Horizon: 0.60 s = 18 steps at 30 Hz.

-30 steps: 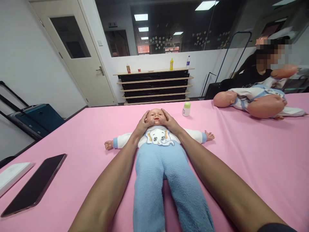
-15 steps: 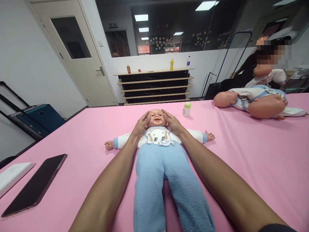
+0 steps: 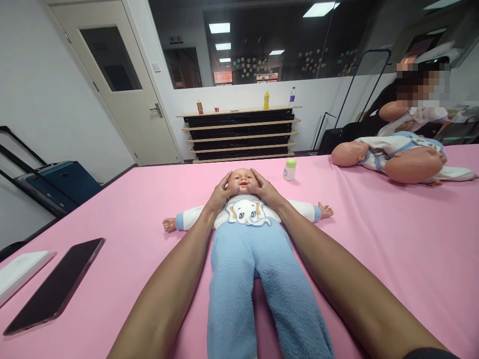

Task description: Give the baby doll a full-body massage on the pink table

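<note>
Our left hand [image 3: 220,196] and right hand [image 3: 268,194], both spread, cup this baby doll [image 3: 247,242]. Face contact's made; can't tell what's left.

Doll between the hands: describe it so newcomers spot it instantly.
On the pink table, centrally, an elephant-fronted doll lies face up. The left hand and right hand cup its head; it lies apart from the dolls clustered at far right.
</note>
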Available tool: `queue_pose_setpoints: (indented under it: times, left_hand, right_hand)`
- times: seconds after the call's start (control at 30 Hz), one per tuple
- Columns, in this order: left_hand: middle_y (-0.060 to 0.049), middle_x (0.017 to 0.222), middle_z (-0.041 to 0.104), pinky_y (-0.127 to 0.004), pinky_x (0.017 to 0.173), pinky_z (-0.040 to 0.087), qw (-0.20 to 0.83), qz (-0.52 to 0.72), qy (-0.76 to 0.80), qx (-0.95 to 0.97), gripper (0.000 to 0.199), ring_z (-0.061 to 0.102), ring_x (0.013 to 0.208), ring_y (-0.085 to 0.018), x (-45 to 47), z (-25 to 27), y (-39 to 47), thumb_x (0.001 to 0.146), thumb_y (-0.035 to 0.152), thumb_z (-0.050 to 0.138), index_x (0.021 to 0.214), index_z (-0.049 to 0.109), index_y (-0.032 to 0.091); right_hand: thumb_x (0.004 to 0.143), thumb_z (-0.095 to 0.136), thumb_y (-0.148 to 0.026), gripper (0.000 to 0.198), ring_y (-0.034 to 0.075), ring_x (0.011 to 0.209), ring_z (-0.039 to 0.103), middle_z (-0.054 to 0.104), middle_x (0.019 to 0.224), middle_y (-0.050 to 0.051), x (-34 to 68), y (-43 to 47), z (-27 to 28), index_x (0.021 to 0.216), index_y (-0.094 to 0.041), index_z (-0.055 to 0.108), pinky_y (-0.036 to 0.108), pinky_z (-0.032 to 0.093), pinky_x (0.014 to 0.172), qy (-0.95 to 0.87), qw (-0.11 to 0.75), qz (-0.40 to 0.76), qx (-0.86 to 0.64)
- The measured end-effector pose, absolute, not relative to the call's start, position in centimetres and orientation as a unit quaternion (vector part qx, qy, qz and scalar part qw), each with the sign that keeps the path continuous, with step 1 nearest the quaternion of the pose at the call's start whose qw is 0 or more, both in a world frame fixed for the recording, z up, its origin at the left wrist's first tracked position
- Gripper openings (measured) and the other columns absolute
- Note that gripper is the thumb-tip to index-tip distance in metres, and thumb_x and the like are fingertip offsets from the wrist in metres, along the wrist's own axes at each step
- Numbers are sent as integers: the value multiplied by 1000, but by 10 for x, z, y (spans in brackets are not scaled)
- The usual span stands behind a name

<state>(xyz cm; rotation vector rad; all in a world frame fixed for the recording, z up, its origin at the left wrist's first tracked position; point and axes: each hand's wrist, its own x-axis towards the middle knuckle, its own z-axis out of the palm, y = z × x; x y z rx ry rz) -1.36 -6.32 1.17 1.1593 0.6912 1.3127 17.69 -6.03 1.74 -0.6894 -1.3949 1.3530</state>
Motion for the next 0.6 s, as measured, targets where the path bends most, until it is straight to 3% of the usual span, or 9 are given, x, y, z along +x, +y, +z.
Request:
queue_pose_setpoints:
  times: [0.17,0.33,0.5,0.6]
  left_hand:
    - [-11,143,47,-44,109,39,628,561,265,470,94,52,124,-30,-13,11,-63,68,30,81,148,31,26]
    - [-10,143,47,-45,108,40,623,572,270,459,78,52,125,-29,-12,11,-61,77,41,71,145,36,26]
    - [-8,147,41,-42,114,32,545,572,311,528,96,40,135,-30,-11,9,-61,63,32,84,146,35,26]
    - [-8,147,41,-42,115,30,519,573,330,541,99,38,136,-31,-12,8,-62,59,28,86,145,37,26]
  right_hand:
    - [77,71,-48,84,24,126,51,45,146,3,175,-52,10,148,-31,28,41,42,107,-523,519,631,-243]
    - [84,57,-59,70,24,128,49,45,145,1,172,-47,6,145,-33,34,44,43,106,-525,535,603,-273]
    - [70,76,-48,93,25,138,36,36,151,1,176,-55,12,148,-30,28,42,28,116,-624,511,490,-331]
    - [66,81,-42,100,26,138,35,35,151,2,179,-60,17,149,-29,28,42,25,117,-643,502,466,-344]
